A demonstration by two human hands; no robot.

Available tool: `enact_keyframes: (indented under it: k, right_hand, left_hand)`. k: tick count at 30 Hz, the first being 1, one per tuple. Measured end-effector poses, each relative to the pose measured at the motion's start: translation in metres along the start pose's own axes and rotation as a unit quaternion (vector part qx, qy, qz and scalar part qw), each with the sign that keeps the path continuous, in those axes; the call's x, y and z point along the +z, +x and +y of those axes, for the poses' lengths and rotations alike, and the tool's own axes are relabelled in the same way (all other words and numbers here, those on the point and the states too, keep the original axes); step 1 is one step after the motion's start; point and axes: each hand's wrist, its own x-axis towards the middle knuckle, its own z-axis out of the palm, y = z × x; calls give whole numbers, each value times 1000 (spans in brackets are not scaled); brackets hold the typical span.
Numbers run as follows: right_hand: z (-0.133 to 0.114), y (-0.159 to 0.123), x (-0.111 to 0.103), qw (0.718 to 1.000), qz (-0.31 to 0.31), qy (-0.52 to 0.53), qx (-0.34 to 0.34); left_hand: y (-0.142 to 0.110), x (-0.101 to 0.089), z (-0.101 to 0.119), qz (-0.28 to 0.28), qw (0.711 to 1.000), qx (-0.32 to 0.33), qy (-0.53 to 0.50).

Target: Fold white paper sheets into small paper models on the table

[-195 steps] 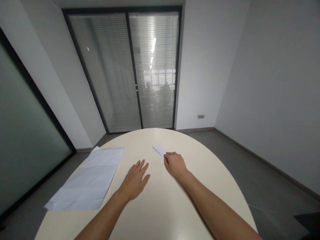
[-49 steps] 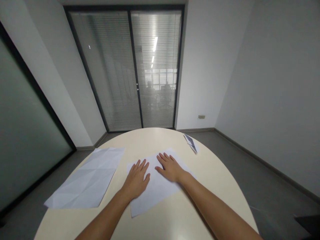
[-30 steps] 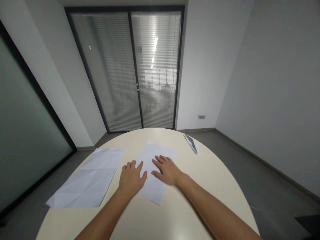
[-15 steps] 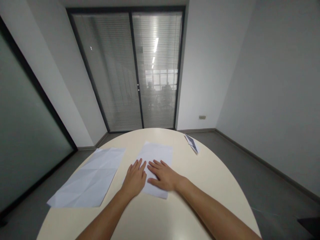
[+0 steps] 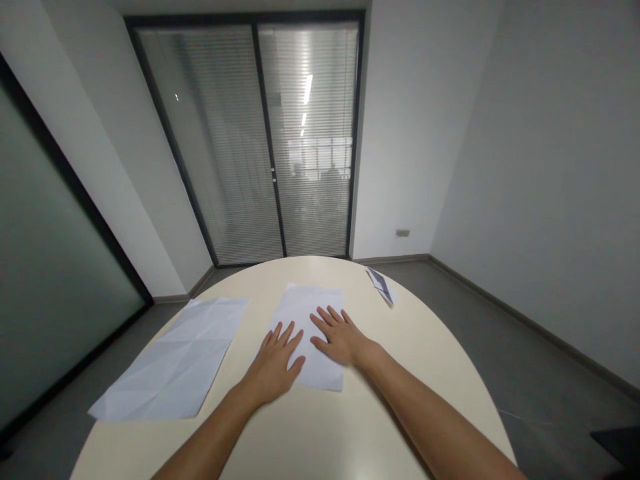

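Note:
A white sheet of paper (image 5: pixel 310 300) lies flat on the round cream table (image 5: pixel 400 360) in front of me. My left hand (image 5: pixel 275 367) rests over its lower left part, fingers spread and palm down. Over its right side lies my right hand (image 5: pixel 340 337), also flat with the fingers apart. Neither hand grips anything. The hands cover parts of the sheet's left and right edges.
A larger creased sheet of paper (image 5: pixel 175 360) lies at the left, its near corner reaching past the table edge. At the far right edge sits a small folded paper piece (image 5: pixel 381 287) with dark markings. Glass doors with blinds (image 5: pixel 250 147) stand beyond the table.
My hands have moved apart over the sheet: the right hand slid to the right and slightly away from me, the left came a little nearer. The sheet's near edge has shifted slightly right.

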Motion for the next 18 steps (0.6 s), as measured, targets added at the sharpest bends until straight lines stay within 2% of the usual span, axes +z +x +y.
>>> enact_keyframes:
  k: [6,11,14,18]
  right_hand:
    - [7,1,-4,998,49,-40,18]
    - [-3,-4,-10,991,100,-57,-66]
    - [-15,-7,-8,992,71,-20,-104]
    - [-20,-6,-3,995,13,9,-94]
  left_hand:
    - [-5,-8,-1,-31,998,53,-3]
    - [-3,-7,2,-20,999,31,-2]
    - [-1,-5,4,-5,1000,-2,1]
    - [0,-4,4,6,1000,-16,0]
